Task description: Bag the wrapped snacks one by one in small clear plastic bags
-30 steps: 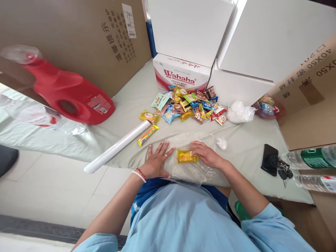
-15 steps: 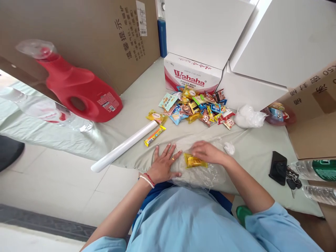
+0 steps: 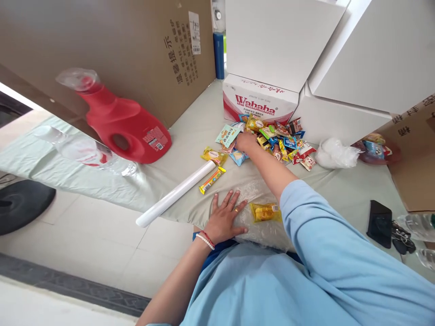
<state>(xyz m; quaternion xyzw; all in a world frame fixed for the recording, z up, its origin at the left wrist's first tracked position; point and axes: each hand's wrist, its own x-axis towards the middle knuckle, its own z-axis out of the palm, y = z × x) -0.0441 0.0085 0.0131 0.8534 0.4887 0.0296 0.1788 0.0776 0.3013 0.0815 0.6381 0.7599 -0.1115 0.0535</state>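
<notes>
My left hand lies flat, fingers spread, on a clear plastic sheet at the near edge of the cloth-covered surface. Just right of it, a yellow snack packet rests on that plastic. My right hand reaches into a pile of wrapped snacks; its fingers are hidden there, so any hold is not visible. Beside it is a pale green snack packet. Left of the pile lie another yellow packet, a narrow yellow-orange wrapped bar and a white roll.
A white-and-red Wahaha carton stands behind the pile. On the left are a red jug and a clear bottle. Crumpled white plastic, a black phone and keys lie to the right.
My right hand has left the yellow packet on the plastic and moved forward into the snack pile. My left hand stays flat on the plastic. The view has shifted slightly.
</notes>
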